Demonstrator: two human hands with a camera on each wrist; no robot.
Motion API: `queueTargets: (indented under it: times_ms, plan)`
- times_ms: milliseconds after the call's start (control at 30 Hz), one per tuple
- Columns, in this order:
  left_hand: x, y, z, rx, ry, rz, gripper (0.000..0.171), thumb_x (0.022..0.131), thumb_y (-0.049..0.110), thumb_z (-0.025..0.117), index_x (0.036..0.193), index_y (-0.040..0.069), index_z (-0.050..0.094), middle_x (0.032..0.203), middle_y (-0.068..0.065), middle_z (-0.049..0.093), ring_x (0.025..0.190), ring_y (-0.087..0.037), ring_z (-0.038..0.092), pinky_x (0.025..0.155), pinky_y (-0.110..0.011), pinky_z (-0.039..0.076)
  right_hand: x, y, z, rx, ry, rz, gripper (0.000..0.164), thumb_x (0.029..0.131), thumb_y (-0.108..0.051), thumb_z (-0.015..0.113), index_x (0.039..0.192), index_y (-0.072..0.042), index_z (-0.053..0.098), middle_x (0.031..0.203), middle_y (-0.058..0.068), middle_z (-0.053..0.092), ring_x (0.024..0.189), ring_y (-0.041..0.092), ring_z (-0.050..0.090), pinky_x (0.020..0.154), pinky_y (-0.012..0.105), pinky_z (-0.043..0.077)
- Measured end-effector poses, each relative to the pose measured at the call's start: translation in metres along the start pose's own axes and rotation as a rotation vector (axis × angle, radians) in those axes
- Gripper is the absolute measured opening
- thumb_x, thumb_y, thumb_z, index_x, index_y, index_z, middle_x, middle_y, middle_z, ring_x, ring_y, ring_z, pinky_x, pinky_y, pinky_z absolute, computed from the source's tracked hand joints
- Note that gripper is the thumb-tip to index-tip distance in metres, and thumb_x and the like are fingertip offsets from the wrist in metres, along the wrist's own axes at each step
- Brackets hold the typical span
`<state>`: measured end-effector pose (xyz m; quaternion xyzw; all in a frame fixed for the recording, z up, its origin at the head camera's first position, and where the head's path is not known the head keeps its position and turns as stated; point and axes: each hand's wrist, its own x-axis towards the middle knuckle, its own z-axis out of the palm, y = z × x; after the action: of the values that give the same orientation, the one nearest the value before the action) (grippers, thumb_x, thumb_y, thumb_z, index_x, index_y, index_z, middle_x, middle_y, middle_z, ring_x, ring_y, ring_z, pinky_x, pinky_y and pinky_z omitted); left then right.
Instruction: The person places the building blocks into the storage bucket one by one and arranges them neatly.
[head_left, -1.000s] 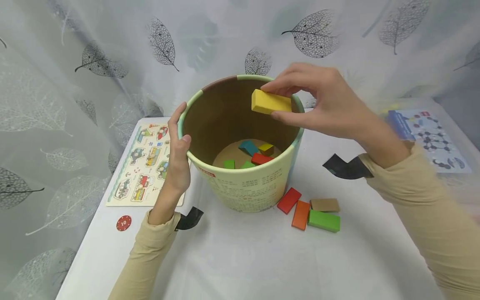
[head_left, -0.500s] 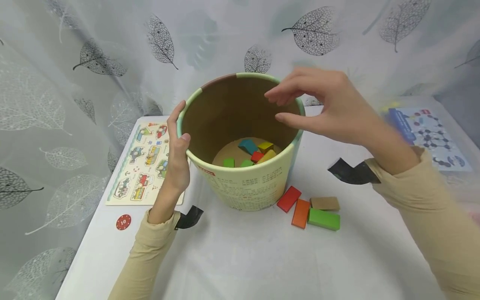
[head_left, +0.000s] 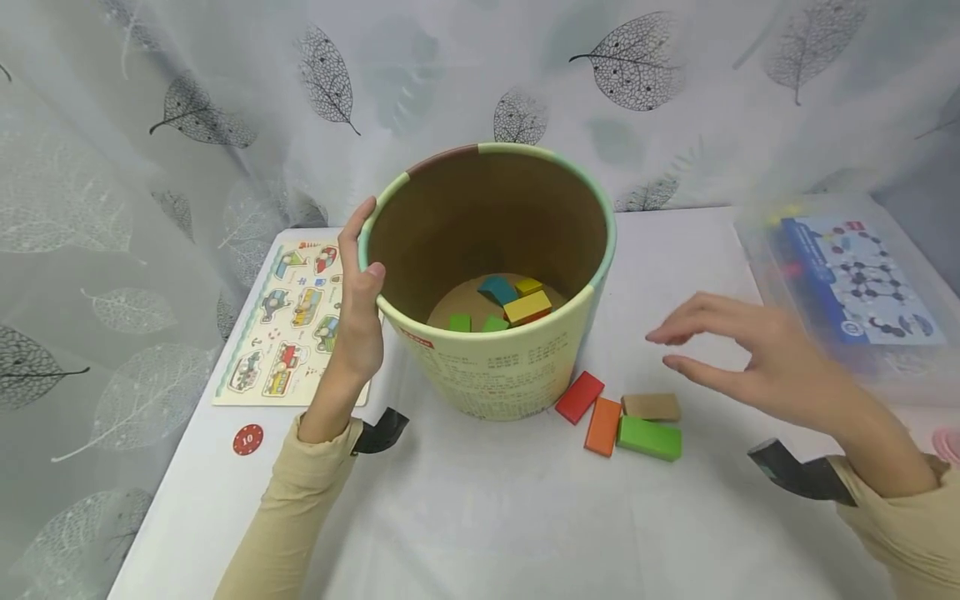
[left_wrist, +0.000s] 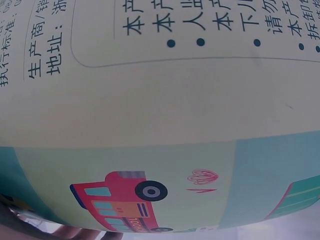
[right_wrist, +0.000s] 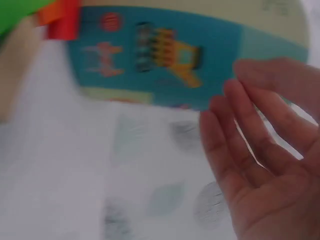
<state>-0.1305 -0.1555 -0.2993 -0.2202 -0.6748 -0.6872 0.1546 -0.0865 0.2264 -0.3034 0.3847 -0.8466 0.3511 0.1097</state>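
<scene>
A round tub (head_left: 480,367) with a pale printed wall and a brown inside stands on the table. My left hand (head_left: 358,325) grips its left rim, the thumb at the edge; the left wrist view is mostly the tub's printed wall (left_wrist: 150,110). Several wooden blocks lie on the tub's floor, among them a blue block (head_left: 497,290) and a yellow block (head_left: 528,308) resting against a red one. My right hand (head_left: 757,358) hovers apart, holding nothing, right of a green block (head_left: 649,438), an orange block (head_left: 602,427), a red block (head_left: 580,397) and a tan block (head_left: 651,407).
A picture puzzle board (head_left: 288,333) lies left of the tub, with a red round chip (head_left: 247,439) before it. At the right stands a clear plastic box (head_left: 862,283) with a blue-and-white printed sheet. A leaf-patterned curtain (head_left: 450,75) hangs behind the table.
My right hand let go of the yellow block, which dropped into the tub and settled by the red one. That hand then moved right and down, away from the tub. My left hand stayed.
</scene>
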Motion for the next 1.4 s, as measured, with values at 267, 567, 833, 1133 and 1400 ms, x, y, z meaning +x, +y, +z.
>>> queueTargets:
  times_ms: [267,567,833,1133,1400]
  plan:
    - [0.001,-0.001,0.002,0.01,-0.003,0.009,0.076,0.089,0.053,0.047,0.152,0.02,0.022,0.152,-0.014,0.034,0.137,-0.038,0.034,0.112,-0.056,0.025,-0.05,0.042,0.033,0.084,-0.209,0.116,0.041,0.075,-0.005,0.081,0.109,-0.024,0.068,0.103,-0.012,0.065,0.094,0.002,0.059,0.087,0.008,0.04]
    - [-0.002,-0.001,0.0,0.019,0.013,-0.005,0.076,0.088,0.054,0.047,0.152,0.021,0.023,0.152,-0.013,0.034,0.136,-0.038,0.033,0.112,-0.054,0.024,-0.053,0.048,0.051,0.058,-0.255,0.157,0.046,0.071,-0.004,0.084,0.11,-0.025,0.069,0.104,-0.016,0.065,0.092,0.002,0.06,0.084,0.01,0.043]
    - [-0.001,-0.002,0.0,0.031,0.01,-0.005,0.077,0.088,0.056,0.048,0.152,0.022,0.023,0.153,-0.011,0.033,0.138,-0.037,0.033,0.112,-0.057,0.023,-0.05,0.05,0.05,0.029,-0.269,0.183,0.046,0.071,-0.007,0.085,0.109,-0.028,0.07,0.102,-0.02,0.064,0.09,0.0,0.058,0.081,0.016,0.046]
    - [0.0,-0.001,0.001,0.027,0.001,0.008,0.077,0.088,0.054,0.046,0.153,0.021,0.022,0.153,-0.014,0.032,0.138,-0.04,0.031,0.112,-0.051,0.026,-0.028,0.048,0.001,-0.079,-0.098,0.18,0.054,0.064,0.0,0.087,0.11,-0.025,0.071,0.098,-0.016,0.064,0.083,-0.001,0.053,0.075,0.01,0.041]
    - [-0.001,-0.001,0.001,0.02,0.01,-0.003,0.078,0.087,0.057,0.048,0.152,0.022,0.023,0.153,-0.012,0.034,0.138,-0.038,0.032,0.112,-0.055,0.024,0.038,0.008,-0.054,0.002,0.138,0.08,0.064,0.054,0.02,0.082,0.113,-0.001,0.071,0.105,-0.005,0.07,0.095,0.006,0.059,0.09,0.011,0.042]
